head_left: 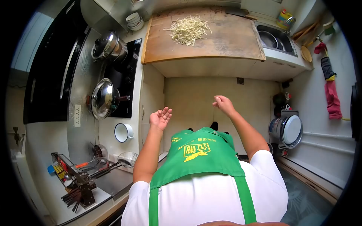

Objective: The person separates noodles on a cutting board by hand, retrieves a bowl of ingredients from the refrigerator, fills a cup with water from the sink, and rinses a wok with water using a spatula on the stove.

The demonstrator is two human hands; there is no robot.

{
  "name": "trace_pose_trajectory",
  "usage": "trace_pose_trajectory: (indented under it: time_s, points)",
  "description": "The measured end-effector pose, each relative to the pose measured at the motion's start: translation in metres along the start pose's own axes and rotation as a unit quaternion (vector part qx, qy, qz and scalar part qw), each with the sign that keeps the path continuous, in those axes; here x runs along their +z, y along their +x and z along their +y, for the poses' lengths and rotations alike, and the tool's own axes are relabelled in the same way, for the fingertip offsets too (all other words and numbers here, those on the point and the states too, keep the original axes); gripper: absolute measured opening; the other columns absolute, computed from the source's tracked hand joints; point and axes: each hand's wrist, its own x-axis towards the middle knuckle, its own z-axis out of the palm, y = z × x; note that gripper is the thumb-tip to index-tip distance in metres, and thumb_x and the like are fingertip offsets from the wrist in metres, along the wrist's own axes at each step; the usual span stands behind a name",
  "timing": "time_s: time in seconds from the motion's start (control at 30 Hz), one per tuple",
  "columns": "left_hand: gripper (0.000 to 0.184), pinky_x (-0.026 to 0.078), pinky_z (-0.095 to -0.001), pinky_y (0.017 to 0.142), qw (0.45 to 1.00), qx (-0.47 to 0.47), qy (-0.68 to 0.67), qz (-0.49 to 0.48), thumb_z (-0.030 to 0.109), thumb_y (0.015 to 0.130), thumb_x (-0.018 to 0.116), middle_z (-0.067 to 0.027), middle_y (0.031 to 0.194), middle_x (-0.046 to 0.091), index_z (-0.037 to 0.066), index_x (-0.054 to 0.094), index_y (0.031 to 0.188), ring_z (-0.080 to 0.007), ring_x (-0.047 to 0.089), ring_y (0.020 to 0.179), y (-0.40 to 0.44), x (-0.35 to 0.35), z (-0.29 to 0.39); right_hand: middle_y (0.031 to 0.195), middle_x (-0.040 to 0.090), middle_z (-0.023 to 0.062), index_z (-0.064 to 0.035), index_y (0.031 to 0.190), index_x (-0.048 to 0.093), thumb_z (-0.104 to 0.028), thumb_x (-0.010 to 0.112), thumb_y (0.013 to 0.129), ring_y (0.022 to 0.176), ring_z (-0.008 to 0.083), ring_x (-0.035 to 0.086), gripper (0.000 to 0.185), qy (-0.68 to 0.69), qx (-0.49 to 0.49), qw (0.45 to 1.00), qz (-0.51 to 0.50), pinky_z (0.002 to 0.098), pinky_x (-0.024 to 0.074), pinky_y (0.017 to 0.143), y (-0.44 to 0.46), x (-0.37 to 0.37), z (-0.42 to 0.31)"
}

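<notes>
Left hand is open and right hand curled closed, near green cloth apron. Beyond them, thin pale strips heap on flat brown wooden board.

Rear pot: contents hidden—lid on.
Front pan: contents hidden under domed lid.
Green apron: smaller lettering too tiny to read.
Yellow bottle: label unreadable—partly behind the faucet.

Noodles on board ahead of you; bowls just left of board, sink right. Left: stove, pot and lidded pan on it, mug nearer you.
</notes>
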Motion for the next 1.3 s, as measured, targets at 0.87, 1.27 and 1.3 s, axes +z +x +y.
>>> trace_pose_trajectory:
  time_s: [0.87,1.27,1.3]
  points:
    - [0.045,0.050,-0.0371,0.092,0.942,-0.178,0.263,-0.110,0.022,0.097,0.040,-0.0133,0.126,0.059,0.001,0.044,0.137,-0.0255,0.060,0.107,0.400,0.303,0.147,0.105,0.057,0.0115,-0.0165,0.119,0.058,-0.023,0.073,0.077,0.097,0.0317,0.060,0.045,-0.422,-0.125,0.898,-0.013,0.0439,0.0516,0.079,0.418,0.065,-0.122]
    - [0.043,0.049,-0.0411,0.096,0.968,-0.182,0.170,-0.023,0.018,0.097,0.033,-0.0182,0.128,0.056,0.000,0.042,0.135,-0.0316,0.058,0.114,0.382,0.277,0.169,0.089,0.062,0.0073,-0.0133,0.095,0.062,-0.021,0.057,0.085,0.080,0.0273,0.064,0.014,-0.519,-0.243,0.818,-0.054,0.0385,0.0494,0.064,0.470,0.046,-0.092]
    - [0.043,0.049,-0.0411,0.096,0.969,-0.182,0.167,-0.016,0.018,0.097,0.033,-0.0182,0.128,0.056,0.000,0.042,0.135,-0.0316,0.058,0.114,0.380,0.277,0.165,0.088,0.064,0.0077,-0.0125,0.094,0.063,-0.018,0.057,0.084,0.078,0.0286,0.064,0.012,-0.479,-0.205,0.851,-0.071,0.0383,0.0504,0.064,0.467,0.047,-0.089]
